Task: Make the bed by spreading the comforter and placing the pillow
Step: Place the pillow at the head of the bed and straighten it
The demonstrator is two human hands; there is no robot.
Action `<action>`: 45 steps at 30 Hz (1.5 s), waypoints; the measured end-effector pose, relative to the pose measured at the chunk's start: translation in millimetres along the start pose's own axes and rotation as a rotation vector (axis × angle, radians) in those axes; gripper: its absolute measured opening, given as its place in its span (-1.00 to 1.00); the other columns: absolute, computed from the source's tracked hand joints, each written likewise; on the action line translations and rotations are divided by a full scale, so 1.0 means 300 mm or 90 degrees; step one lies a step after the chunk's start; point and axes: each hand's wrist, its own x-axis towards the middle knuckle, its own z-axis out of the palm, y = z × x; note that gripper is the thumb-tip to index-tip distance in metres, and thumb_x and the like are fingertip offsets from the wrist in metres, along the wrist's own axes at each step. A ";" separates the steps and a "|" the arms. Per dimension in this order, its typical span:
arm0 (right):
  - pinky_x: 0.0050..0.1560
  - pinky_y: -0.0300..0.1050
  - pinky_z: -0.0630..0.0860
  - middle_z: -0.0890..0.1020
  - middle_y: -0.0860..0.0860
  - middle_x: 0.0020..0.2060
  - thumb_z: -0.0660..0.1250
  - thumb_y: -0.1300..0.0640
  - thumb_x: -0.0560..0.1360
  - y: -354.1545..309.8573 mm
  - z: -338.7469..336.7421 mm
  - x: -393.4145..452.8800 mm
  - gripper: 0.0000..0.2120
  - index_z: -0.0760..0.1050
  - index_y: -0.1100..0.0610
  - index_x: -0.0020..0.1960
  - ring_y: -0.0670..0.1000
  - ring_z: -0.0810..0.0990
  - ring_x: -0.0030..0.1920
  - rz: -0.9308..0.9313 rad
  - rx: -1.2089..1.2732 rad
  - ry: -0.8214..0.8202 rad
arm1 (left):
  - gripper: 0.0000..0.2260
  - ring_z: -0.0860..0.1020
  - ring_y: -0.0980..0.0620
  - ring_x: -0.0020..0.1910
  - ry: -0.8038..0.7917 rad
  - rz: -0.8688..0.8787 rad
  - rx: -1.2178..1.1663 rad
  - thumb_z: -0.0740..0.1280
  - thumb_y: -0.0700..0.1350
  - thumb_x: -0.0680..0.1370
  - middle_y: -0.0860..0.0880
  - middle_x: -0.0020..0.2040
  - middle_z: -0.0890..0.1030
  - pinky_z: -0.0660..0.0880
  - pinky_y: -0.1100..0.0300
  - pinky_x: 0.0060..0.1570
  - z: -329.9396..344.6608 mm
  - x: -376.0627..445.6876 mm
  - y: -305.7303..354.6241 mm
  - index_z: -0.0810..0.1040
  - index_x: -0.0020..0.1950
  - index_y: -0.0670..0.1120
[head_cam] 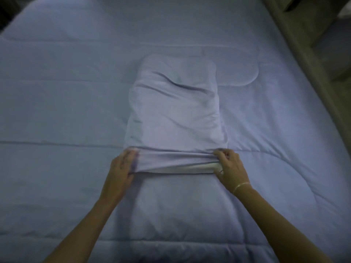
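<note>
Dim, bluish light over the whole scene, soft focus. Along the right side runs a pale beige-olive bed frame or side rail (296, 44), slanting from the top toward the lower right, with a boxy shelf-like piece of furniture (330, 59) just behind it. Top left corner is a dark patch (7, 8), too dim to tell what it is.

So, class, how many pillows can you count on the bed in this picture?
1. The pillow lies lengthwise in the middle of the spread comforter, its near open end held by the left hand and right hand. Others could lie outside the view.
</note>
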 end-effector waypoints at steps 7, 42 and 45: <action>0.09 0.04 0.47 0.59 0.25 0.14 0.18 0.26 0.50 -0.027 -0.052 0.037 -0.61 0.40 0.13 0.32 0.30 0.53 0.10 0.258 0.292 -0.039 | -0.64 0.53 -0.33 0.13 -0.128 -0.292 -0.114 0.25 -0.20 0.47 -0.35 0.11 0.59 0.39 -0.22 0.19 -0.051 0.139 0.028 0.48 0.26 -0.25; 0.00 -0.12 0.42 0.64 0.10 0.04 0.39 0.04 0.46 0.055 -0.075 -0.391 -0.46 0.30 0.06 0.39 0.08 0.57 -0.03 0.198 0.185 -0.268 | -0.77 0.56 -0.10 -0.16 -0.437 -0.173 -0.044 0.36 0.09 0.49 -0.07 -0.23 0.58 0.34 0.15 -0.24 -0.175 -0.269 -0.027 0.46 -0.23 -0.03; 0.01 -0.08 0.49 0.66 0.10 -0.04 0.35 0.02 0.49 0.069 -0.063 -0.449 -0.50 0.29 0.03 0.38 0.09 0.60 -0.06 0.164 0.160 -0.279 | -0.70 0.46 0.00 -0.31 -0.430 -0.156 -0.095 0.41 0.04 0.46 0.08 -0.41 0.43 0.27 0.26 -0.39 -0.198 -0.347 -0.016 0.35 -0.37 0.08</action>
